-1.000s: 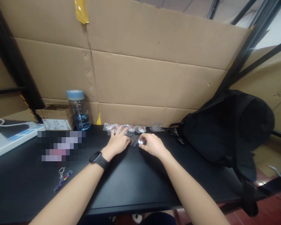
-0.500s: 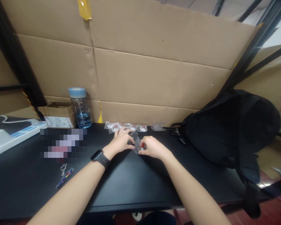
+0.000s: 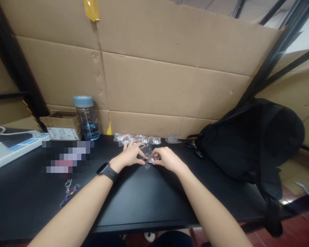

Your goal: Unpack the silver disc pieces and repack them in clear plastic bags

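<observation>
My left hand [image 3: 130,156], with a black watch on its wrist, and my right hand [image 3: 166,158] meet over the black table [image 3: 149,202]. Together they pinch a small clear plastic bag [image 3: 146,151]. A small round silver piece with red [image 3: 151,159] sits at my right fingertips by the bag's edge. Behind the hands, along the cardboard wall, lies a row of several small bagged silver-and-red pieces [image 3: 136,139].
A clear water bottle with a blue lid [image 3: 87,118] and a small cardboard box [image 3: 63,127] stand at the back left. A black backpack [image 3: 249,140] fills the right side. A keychain [image 3: 69,192] lies front left. A loose clear bag [image 3: 173,139] lies near the backpack.
My left hand has come off the row of bagged pieces and taken hold of the clear bag. Both hands have closed in toward each other with the round piece at the bag.
</observation>
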Demonstrator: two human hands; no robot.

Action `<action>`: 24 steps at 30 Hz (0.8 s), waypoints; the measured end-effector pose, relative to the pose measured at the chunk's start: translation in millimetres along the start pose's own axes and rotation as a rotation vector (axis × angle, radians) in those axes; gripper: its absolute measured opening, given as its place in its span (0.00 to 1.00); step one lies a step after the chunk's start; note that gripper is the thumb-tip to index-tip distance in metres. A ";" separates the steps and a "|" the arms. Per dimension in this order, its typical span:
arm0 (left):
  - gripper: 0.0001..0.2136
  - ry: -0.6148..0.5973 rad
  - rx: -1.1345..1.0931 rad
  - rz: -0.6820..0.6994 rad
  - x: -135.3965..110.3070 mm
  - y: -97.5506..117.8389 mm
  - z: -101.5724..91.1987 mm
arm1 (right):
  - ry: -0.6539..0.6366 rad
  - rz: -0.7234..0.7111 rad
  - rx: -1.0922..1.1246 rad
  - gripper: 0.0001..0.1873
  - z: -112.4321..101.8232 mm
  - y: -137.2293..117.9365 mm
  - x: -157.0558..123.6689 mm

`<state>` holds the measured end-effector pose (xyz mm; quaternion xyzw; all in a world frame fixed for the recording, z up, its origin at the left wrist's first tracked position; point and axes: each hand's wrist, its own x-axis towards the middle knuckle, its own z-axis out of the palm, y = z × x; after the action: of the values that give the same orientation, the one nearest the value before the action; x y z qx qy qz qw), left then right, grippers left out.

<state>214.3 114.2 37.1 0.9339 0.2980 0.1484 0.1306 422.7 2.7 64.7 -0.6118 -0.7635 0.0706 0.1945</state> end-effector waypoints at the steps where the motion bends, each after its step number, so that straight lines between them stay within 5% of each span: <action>1: 0.14 -0.009 0.000 0.002 -0.2 -0.9 -0.4 | 0.002 0.001 0.011 0.16 0.3 0.1 0.3; 10: 0.14 -0.007 0.004 0.002 -2.2 -7.3 0.2 | -0.110 -0.059 0.226 0.12 0.1 -4.9 0.0; 17: 0.15 -0.013 -0.014 -0.016 -0.4 -9.6 2.1 | 0.092 0.056 -0.019 0.25 8.3 -10.8 3.5; 24: 0.11 0.016 -0.025 -0.005 -1.7 -5.7 -0.5 | 0.064 0.097 0.014 0.20 16.8 -11.8 6.6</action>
<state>209.9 117.7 35.3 0.9302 0.2996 0.1590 0.1402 404.4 8.3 54.8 -0.6486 -0.7259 0.0656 0.2194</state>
